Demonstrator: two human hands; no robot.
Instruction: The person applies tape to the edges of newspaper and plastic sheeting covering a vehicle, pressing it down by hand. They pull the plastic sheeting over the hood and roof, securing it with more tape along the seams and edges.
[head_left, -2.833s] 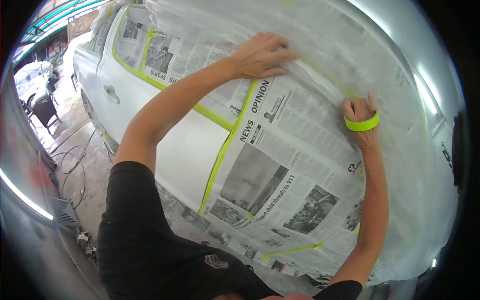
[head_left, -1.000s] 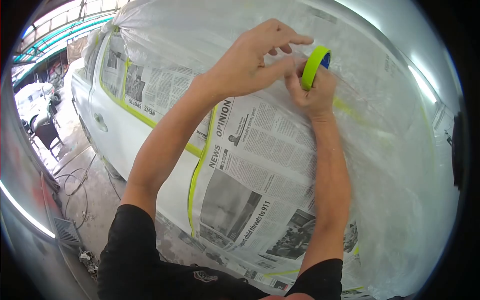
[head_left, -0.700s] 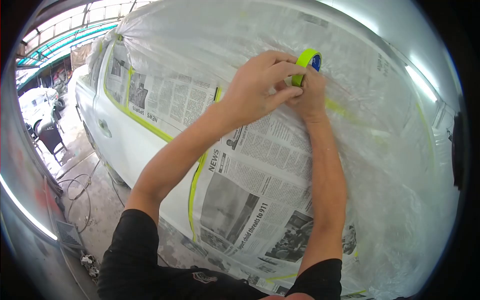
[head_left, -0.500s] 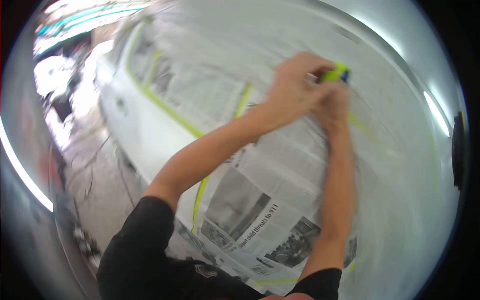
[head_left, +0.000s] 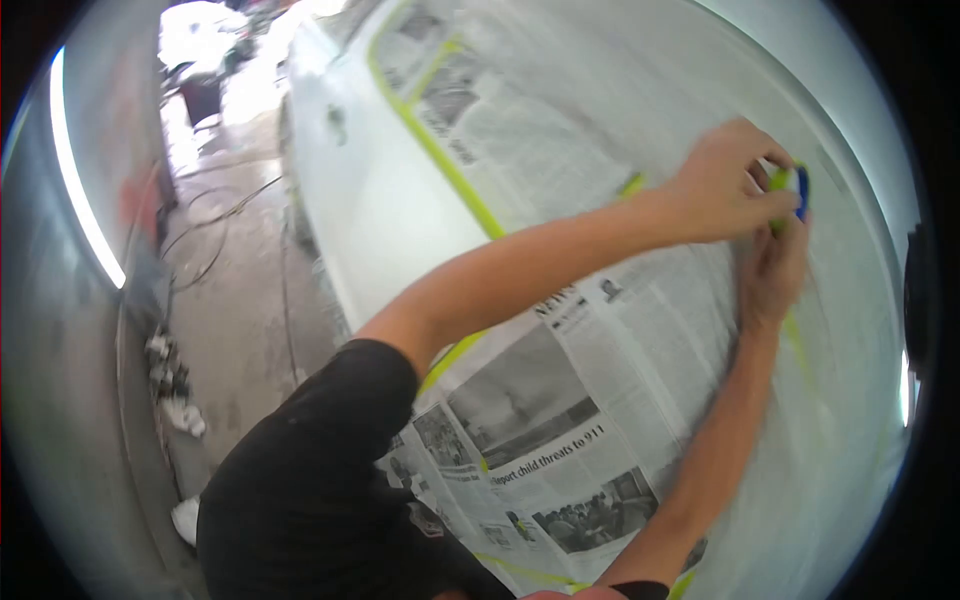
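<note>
A roll of yellow-green tape [head_left: 801, 190] with a blue side is pinched at the upper right. My left hand [head_left: 727, 180] is closed at the roll, thumb and fingers on its near side. Just below, my right hand [head_left: 776, 262] is closed against the roll's lower edge; the exact grip of its fingers is partly hidden. Both hands are over a car covered with newspaper [head_left: 530, 400] and thin pale sheeting [head_left: 860, 400]. Yellow-green tape [head_left: 450, 180] runs along the newspaper's edge beside the white car body [head_left: 370, 170].
A concrete floor [head_left: 240, 330] lies at the left, with a dark cable [head_left: 215, 225] across it. White crumpled items [head_left: 182, 415] sit by the left wall [head_left: 85, 400]. A dark container [head_left: 203, 100] stands farther back. A bright light strip [head_left: 80, 180] is on the wall.
Both hands and the tape roll have moved right and slightly down in the view. The view itself has shifted, showing more floor at the left. The roll is still held.
</note>
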